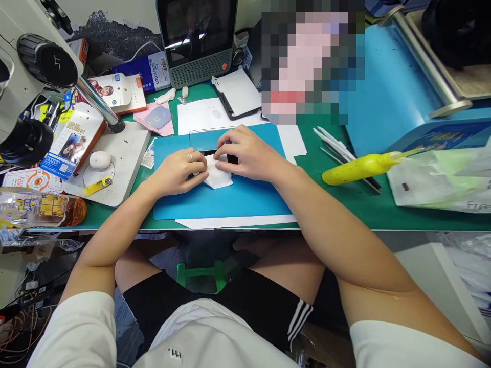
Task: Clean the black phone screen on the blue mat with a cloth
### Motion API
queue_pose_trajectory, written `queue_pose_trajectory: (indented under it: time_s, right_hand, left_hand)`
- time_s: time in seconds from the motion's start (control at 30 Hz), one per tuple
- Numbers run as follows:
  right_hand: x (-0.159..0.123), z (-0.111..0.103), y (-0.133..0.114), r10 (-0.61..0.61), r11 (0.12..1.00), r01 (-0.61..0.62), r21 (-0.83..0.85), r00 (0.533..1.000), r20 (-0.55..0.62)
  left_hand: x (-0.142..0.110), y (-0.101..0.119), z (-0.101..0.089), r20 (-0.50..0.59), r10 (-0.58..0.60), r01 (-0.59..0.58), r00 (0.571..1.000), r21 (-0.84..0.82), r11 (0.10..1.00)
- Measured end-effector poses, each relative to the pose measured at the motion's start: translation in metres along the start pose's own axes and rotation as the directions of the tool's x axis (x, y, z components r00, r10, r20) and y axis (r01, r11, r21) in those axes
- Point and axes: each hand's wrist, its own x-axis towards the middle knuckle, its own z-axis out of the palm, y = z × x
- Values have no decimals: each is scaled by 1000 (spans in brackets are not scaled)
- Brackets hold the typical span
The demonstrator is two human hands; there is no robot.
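A small white cloth or paper wipe [219, 174] lies over a dark, flat, phone-like object [232, 160] on a blue mat [222, 202]. My left hand [183, 173], with a ring on one finger, has its curled fingers closed at the wipe's left edge. From the right, my right hand [247, 153] arches over the dark object. Its thumb presses on the wipe and its index fingertip rests close by at the upper edge. Both hands hide most of the dark object, so its kind is not certain.
Left stand a microscope base [132, 148], boxes [72, 140] and a drink bottle [42, 207]. A screen device [199, 66] is behind. Right lie a yellow bottle [356, 168], tweezers-like tools [333, 143], a plastic bag [441, 179] and a blue machine [395, 97].
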Motion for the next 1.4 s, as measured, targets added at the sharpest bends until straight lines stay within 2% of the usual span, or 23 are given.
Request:
queue_pose_trajectory:
  time_s: [0.13, 0.27, 0.33, 0.43, 0.5, 0.57, 0.67, 0.83, 1.0, 1.2, 1.3, 1.4]
  right_hand:
    - [0, -1, 1, 16, 1000, -16, -2, 1000, -13]
    - [0, -1, -1, 32, 999, -33, -28, 999, -27]
    - [1, -1, -1, 60, 997, -63, -41, 997, -53]
    - [2, -1, 0, 120, 990, -129, -55, 982, -144]
    - [3, -1, 2, 148, 986, -160, -52, 970, -193]
    - [3, 0, 3, 160, 984, -173, -45, 964, -212]
    - [3, 0, 5, 172, 982, -184, -38, 962, -213]
    - [3, -3, 7, 190, 977, -204, -56, 963, -191]
    - [2, -3, 10, 178, 978, -196, -64, 960, -217]
    - [3, 1, 12, 158, 982, -178, -62, 957, -243]
    - [2, 0, 15, 174, 978, -197, -64, 950, -260]
    - [0, -1, 19, 210, 972, -233, -40, 929, -303]
  left_hand:
    - [-5, -5, -4, -7, -22, 22, 1000, 48, 999]
    - [-4, -1, 0, -130, -62, 73, 990, 88, 993]
    - [-1, 5, 6, -149, -40, 54, 988, 94, 994]
    - [5, 14, 21, 3, 10, -11, 1000, 105, 994]
    - [7, 18, 30, 118, -4, -10, 993, 117, 993]
    - [6, 18, 34, 183, -45, 22, 982, 129, 991]
    - [1, 15, 33, 213, -95, 69, 972, 126, 990]
    - [-9, 10, 28, 182, -160, 139, 970, 122, 983]
    - [-24, 17, 25, 169, -234, 211, 957, 143, 967]
    - [-41, 43, 22, 155, -373, 351, 915, 147, 925]
    - [-39, 59, 30, 142, -466, 449, 874, 138, 883]
    - [-35, 69, 40, 73, -540, 530, 838, 121, 839]
